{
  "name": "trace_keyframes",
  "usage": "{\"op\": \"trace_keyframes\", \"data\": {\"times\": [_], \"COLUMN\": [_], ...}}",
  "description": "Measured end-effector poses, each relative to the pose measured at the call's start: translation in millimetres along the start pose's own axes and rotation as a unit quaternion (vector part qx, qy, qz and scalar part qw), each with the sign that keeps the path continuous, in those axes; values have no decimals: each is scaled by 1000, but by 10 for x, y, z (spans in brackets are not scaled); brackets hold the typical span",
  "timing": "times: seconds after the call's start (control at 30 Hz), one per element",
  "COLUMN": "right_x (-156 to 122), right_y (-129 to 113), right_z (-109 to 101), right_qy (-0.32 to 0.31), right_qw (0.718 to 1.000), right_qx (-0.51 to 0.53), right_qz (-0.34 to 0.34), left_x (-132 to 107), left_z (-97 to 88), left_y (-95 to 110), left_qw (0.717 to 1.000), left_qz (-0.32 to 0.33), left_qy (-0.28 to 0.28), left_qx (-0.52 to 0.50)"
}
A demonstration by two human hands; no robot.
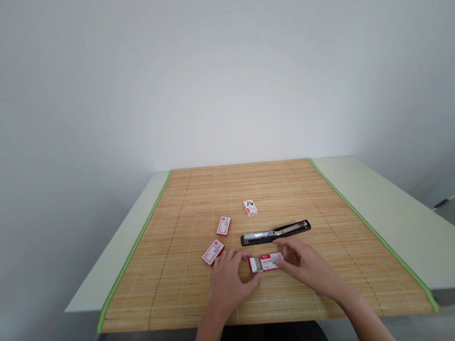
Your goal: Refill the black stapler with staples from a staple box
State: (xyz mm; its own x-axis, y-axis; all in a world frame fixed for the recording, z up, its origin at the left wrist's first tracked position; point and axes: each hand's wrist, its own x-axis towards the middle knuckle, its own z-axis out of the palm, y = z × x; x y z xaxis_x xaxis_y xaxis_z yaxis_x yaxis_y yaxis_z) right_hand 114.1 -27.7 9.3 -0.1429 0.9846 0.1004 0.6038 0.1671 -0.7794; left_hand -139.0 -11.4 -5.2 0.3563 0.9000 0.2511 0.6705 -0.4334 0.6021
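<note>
A small red-and-white staple box (266,262) lies on the bamboo mat (175,281), partly slid open. My left hand (230,281) pinches its left end and my right hand (304,264) pinches its right end. Just beyond the box lies a black stapler (275,233), opened out flat. Two more red-and-white staple boxes, one (213,252) near my left hand and another (224,226) farther back, lie to the left. A small white box (251,207) stands behind the stapler.
The mat has green edging and covers a pale table (392,214) set against a white wall. The table's front edge runs just under my forearms.
</note>
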Motion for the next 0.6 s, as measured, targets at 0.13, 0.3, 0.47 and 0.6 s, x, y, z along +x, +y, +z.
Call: {"op": "trace_keyframes", "data": {"times": [0.13,0.3,0.47,0.6], "right_x": [254,487,526,569], "right_y": [-204,-273,-253,-203], "right_z": [132,275,339,450], "right_qy": [-7,7,10,14], "right_qw": [1000,996,998,996], "right_qx": [-6,-76,-56,76], "right_qz": [22,39,35,55], "left_x": [9,11,13,24], "left_z": [-10,29,79,89], "left_y": [16,-5,0,13], "left_qw": [1000,1000,999,999], "left_qz": [6,-17,-19,-16], "left_qy": [-5,-2,24,19], "left_qx": [6,7,27,42]}}
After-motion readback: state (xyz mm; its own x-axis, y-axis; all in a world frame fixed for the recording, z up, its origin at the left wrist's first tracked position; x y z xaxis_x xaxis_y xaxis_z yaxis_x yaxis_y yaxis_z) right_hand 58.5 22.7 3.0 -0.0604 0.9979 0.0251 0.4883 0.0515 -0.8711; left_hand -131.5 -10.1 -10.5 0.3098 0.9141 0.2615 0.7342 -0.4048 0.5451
